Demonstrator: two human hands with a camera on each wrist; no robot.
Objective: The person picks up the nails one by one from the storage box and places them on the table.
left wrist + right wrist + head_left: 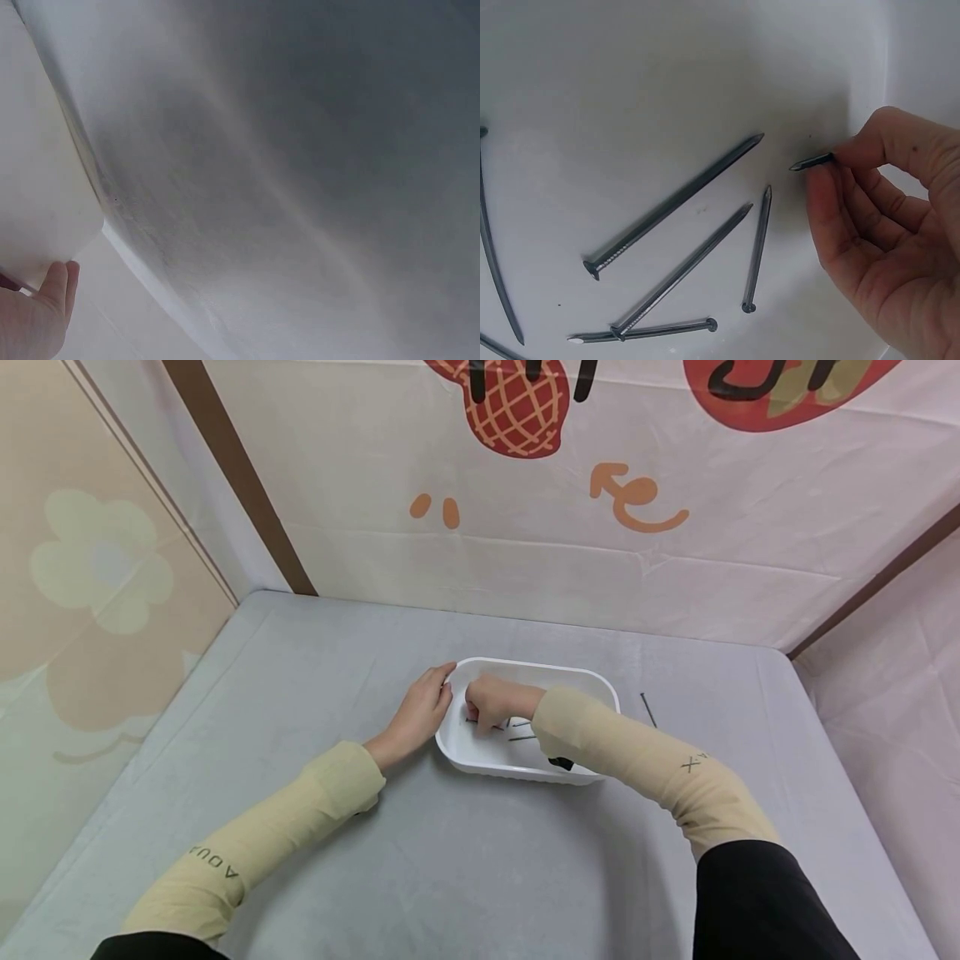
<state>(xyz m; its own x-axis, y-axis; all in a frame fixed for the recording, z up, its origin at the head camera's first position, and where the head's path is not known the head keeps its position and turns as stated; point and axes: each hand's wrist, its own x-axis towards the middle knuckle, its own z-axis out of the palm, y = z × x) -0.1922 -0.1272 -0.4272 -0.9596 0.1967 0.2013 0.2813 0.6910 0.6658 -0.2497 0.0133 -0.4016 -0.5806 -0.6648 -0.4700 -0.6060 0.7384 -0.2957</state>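
Note:
My right hand [491,700] is inside a white plastic tray [525,772]. In the right wrist view its thumb and forefinger pinch a short dark nail [810,162], whose pointed end sticks out; the rest is hidden by the fingers. Below lie several loose steel nails: a long thick nail [675,202], a medium nail [686,270] crossing a smaller nail [660,331], and a small nail [758,247] nearest my fingers. My left hand [417,714] holds the tray's left end at the far corner, fingers against its outside; the left wrist view shows only part of it.
A single nail [648,710] lies on the grey table [465,877] to the right of the tray. Further nails [495,247] show at the left edge of the right wrist view. A printed cloth wall [360,560] stands behind the table.

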